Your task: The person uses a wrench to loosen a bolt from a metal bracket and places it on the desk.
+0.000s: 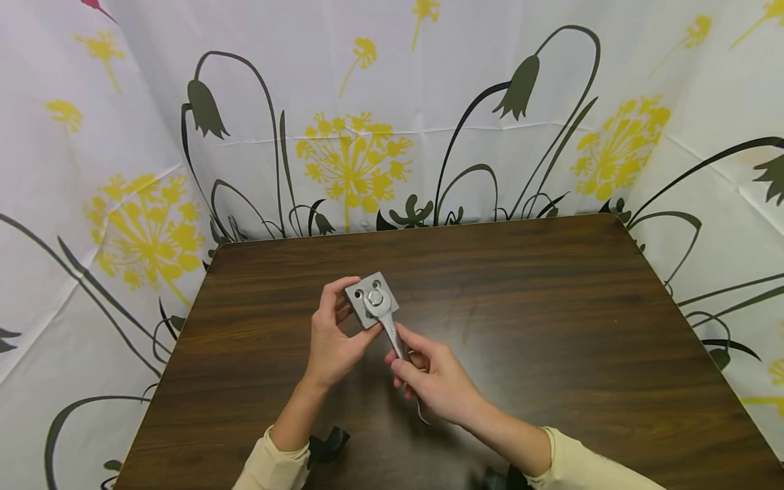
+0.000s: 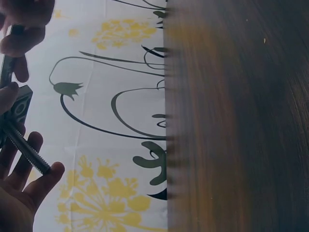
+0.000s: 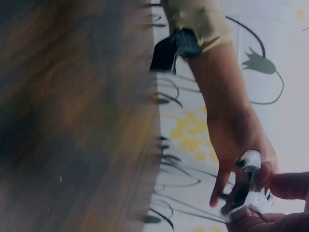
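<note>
And here's the left hand, fingers curled round the metal block above the counter; right hand, fingers gripping the wrench, its ring end around the bolt head!

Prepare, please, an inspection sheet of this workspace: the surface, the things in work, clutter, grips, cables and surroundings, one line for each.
Surface: brown wood-grain tabletop; a pale speck shows in the left wrist view.
Job's things: metal block held above the tabletop; bolt set in it, its threaded shaft sticking out; wrench around the bolt's head.
Clutter: nothing seen.
Grips: left grip holds the metal block; right grip holds the wrench.
Cables: nothing seen.
Surroundings: white backdrop printed with yellow and dark flowers, behind and beside the tabletop.
</note>
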Demonstrator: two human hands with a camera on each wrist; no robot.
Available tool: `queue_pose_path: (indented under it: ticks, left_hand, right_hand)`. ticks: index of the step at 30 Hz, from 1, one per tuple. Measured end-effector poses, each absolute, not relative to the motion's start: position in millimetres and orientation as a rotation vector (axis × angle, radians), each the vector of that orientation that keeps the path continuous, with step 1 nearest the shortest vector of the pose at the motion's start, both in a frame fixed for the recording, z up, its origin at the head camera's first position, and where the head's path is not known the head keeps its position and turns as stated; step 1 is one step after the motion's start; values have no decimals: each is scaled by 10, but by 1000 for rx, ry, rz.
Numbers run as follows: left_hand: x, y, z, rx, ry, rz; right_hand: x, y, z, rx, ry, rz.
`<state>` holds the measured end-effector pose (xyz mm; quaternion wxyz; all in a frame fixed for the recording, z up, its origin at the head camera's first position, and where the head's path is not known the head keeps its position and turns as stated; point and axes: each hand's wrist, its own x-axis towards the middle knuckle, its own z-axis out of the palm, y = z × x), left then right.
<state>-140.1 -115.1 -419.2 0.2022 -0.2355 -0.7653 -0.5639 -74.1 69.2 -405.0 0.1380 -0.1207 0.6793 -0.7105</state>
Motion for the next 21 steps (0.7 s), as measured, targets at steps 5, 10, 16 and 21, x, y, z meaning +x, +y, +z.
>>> queue_pose_path:
  ticks: [5, 10, 16, 21]
  left_hand:
    - [-1298, -1112, -3994, -667, -2158, -1580]
    - [-1281, -1122, -3950, -694, -2173, -1595]
    - [-1304, -1113, -3950, -707, -2175, -1647]
    - [-1301, -1125, -3930, -716, -2207, -1650]
  right_hand:
    - [-831, 772, -4086, -455, 2200, -1929]
    - [-958, 871, -4108, -539, 2454, -1792]
    - [-1154, 1007, -4139, -621, 2689, -1673]
    - [-1335, 1133, -4138, -815, 2719, -1547]
